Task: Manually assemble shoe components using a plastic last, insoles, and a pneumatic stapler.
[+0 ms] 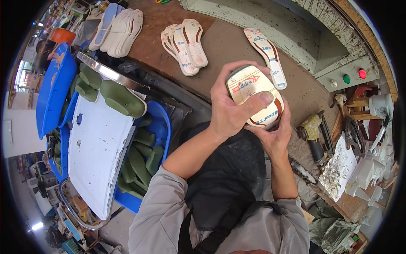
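Both of my hands grip a dark green shoe last (231, 80) with a pale insole board (248, 88) laid over its sole. The sole side is turned up. My left hand (228, 103) wraps the left side, with its thumb pressed flat on the board. My right hand (275, 133) is closed round the right and near end, its fingers partly hidden behind the last. Beyond them on the bench, a loose insole board (261, 45) lies on its own. Further left is a small fanned group of insole boards (192, 40).
A stack of insole boards (124, 36) lies at the far left. Beside me, a white board (95, 148) bears green lasts (122, 99), next to a blue basin (167, 122) of more lasts. At right are a yellow-and-black stapler-like tool (312, 133), a pincer-like tool (340, 101) and a button panel (353, 78).
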The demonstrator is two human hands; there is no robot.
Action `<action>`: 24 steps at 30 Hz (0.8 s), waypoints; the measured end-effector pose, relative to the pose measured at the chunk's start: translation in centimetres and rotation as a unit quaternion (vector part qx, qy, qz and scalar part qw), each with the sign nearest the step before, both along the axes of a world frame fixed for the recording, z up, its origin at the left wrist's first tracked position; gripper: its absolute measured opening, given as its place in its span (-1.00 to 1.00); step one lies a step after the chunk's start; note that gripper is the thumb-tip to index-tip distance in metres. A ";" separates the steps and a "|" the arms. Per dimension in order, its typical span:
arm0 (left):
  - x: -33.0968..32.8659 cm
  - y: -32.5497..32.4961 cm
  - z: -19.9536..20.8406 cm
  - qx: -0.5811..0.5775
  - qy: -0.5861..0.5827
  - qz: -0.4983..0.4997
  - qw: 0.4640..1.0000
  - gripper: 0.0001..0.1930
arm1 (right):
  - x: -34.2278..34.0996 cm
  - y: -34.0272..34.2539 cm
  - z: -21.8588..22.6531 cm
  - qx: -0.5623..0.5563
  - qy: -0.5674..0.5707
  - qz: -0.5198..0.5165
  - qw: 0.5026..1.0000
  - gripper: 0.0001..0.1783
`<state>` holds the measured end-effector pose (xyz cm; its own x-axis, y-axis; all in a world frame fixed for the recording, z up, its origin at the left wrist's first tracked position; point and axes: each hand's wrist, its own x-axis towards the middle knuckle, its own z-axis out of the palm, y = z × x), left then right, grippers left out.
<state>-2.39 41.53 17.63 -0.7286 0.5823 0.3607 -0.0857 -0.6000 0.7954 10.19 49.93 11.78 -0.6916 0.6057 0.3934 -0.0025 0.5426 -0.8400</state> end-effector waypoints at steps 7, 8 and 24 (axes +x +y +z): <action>0.5 0.1 0.3 -0.014 -0.024 0.011 1.000 -0.55 | 0.0 -0.1 0.1 -0.005 0.001 0.000 1.000 0.20; 0.5 0.1 0.3 -0.021 -0.041 0.016 0.999 -0.57 | 0.1 -0.1 0.1 -0.010 0.001 0.003 1.000 0.20; -10.0 4.0 -4.3 -0.107 -0.236 0.074 0.963 -0.80 | 2.7 1.3 -1.0 0.075 -0.183 -0.027 0.980 -0.02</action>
<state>-12.37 45.53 13.34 -0.8632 0.4830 -0.1467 -0.3930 -0.4605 0.7959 12.85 51.21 10.83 -0.7719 0.5991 0.2128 0.3150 0.6512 -0.6905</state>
